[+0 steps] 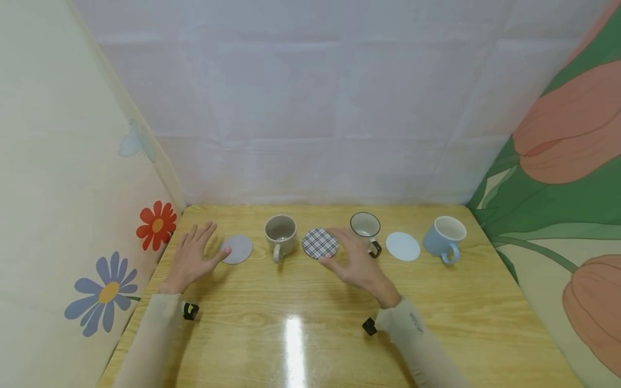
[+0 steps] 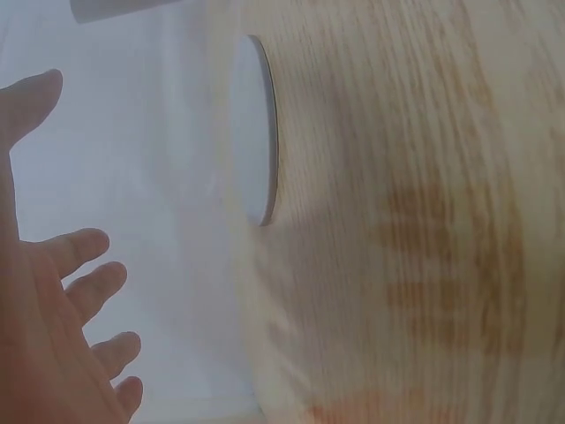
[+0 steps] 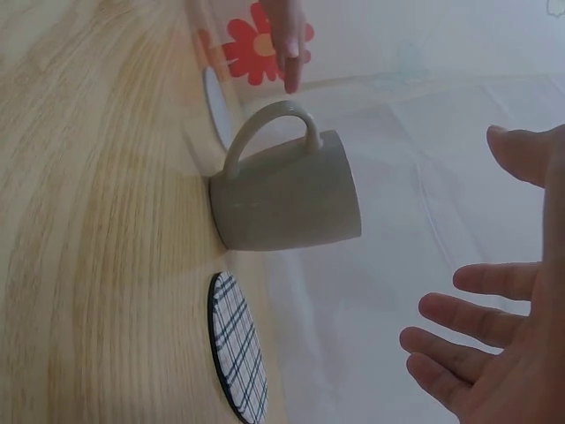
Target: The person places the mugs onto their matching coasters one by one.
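My left hand hovers above the table with spread fingers, its thumb over the left edge of a plain grey round coaster. In the left wrist view that hand holds nothing. A grey mug stands between the grey coaster and a plaid round coaster. Over the plaid coaster's right side is my right hand, thumb and fingers apart and holding nothing. Just behind it stands a white mug with a dark rim and dark handle, partly hidden by the hand. The right wrist view shows the grey mug upright.
Farther right lie a white round coaster and a light blue mug, upright with its handle toward me. The wooden table meets a white cloth backdrop behind, with flower-printed cloths at both sides.
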Action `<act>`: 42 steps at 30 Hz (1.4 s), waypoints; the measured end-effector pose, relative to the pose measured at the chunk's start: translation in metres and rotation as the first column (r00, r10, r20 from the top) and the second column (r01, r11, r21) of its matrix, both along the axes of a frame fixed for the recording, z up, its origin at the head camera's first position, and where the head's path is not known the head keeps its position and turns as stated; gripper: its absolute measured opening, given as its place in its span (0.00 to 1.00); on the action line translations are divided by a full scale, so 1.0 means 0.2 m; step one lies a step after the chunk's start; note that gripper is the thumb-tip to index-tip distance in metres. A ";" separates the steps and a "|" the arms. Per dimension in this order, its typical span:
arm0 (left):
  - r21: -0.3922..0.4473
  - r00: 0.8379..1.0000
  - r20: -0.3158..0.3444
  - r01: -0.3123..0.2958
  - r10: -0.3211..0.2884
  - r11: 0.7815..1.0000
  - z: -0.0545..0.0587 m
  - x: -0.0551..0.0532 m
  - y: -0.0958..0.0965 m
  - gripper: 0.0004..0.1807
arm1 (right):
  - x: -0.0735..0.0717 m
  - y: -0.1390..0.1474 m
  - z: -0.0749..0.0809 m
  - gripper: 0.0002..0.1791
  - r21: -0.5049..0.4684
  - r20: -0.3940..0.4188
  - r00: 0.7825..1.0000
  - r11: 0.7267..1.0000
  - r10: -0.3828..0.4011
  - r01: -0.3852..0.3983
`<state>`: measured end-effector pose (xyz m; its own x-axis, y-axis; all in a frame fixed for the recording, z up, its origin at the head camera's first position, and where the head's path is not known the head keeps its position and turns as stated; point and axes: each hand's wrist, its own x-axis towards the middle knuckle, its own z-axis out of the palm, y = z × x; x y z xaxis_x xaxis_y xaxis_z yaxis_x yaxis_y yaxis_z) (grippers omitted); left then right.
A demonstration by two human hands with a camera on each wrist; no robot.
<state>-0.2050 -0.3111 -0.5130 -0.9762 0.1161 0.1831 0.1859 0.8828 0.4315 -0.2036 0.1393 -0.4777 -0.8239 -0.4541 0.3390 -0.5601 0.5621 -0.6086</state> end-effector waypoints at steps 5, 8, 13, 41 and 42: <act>-0.004 1.000 0.010 0.017 -0.017 1.000 -0.02 0.00 0.00 0.50 | 0.01 -0.02 -0.02 0.39 -0.019 0.031 0.999 1.000 0.008 -0.007; -0.011 0.999 0.022 0.026 -0.026 1.000 -0.03 0.00 0.00 0.49 | 0.01 -0.04 -0.03 0.40 -0.016 0.056 0.998 1.000 0.016 -0.015; -0.005 0.999 0.036 0.031 -0.031 1.000 -0.05 -0.01 0.00 0.48 | 0.03 -0.06 -0.05 0.42 -0.016 0.129 0.991 1.000 0.018 -0.016; 0.003 0.997 0.061 0.042 -0.042 0.999 -0.10 -0.01 0.01 0.48 | 0.05 -0.20 -0.11 0.41 -0.046 0.184 0.983 0.999 0.022 -0.014; 0.003 0.997 0.065 0.043 -0.043 0.999 -0.10 -0.01 0.01 0.48 | 0.05 -0.20 -0.11 0.41 -0.050 0.184 0.983 0.999 0.025 -0.017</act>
<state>-0.2076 -0.3091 -0.5340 -0.9802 0.1574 0.1199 0.1949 0.8737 0.4456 -0.1930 0.0986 -0.4991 -0.8647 -0.4587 0.2044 -0.4474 0.5187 -0.7286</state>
